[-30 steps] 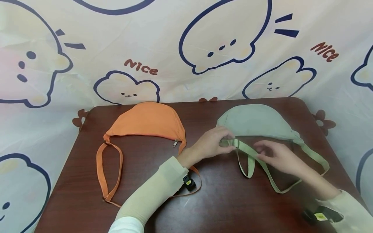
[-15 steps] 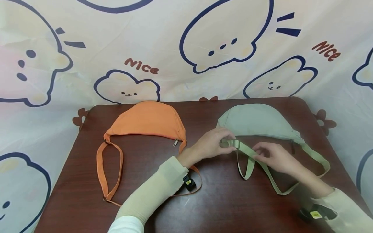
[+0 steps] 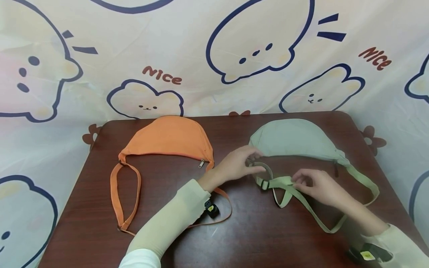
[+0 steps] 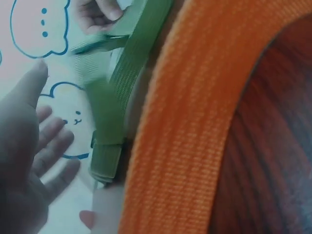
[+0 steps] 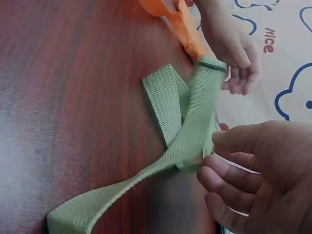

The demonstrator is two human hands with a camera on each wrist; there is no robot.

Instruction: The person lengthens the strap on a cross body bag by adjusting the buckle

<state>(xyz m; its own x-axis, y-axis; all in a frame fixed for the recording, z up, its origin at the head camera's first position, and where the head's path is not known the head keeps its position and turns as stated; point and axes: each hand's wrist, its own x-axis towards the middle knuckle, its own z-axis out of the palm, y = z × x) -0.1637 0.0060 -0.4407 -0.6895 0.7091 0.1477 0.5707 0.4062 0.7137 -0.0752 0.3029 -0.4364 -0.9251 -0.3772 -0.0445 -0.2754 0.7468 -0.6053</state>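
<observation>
A pale green waist bag point(image 3: 291, 137) lies at the back right of the table. Its strap point(image 3: 310, 207) runs forward in a loop, with a dark-edged slider point(image 3: 264, 184) near the strap's left end. My right hand point(image 3: 320, 188) pinches the strap right of the slider; in the right wrist view, the webbing point(image 5: 192, 122) meets the thumb and index finger. Behind the slider, my left hand point(image 3: 236, 163) has its fingers extended and apart from the slider. The left wrist view shows this hand point(image 4: 29, 151) holding nothing, beside the blurred green strap point(image 4: 105, 109).
An orange waist bag point(image 3: 171, 137) lies at the back left, its strap point(image 3: 115, 191) looped forward on the brown table point(image 3: 83, 208). Part of that strap passes under the left forearm. A printed cloth point(image 3: 197, 93) hangs behind the table.
My left hand has let go of the strap by the slider and drawn slightly left. The slider end has dropped toward the table. My right hand has shifted slightly down, still at the strap.
</observation>
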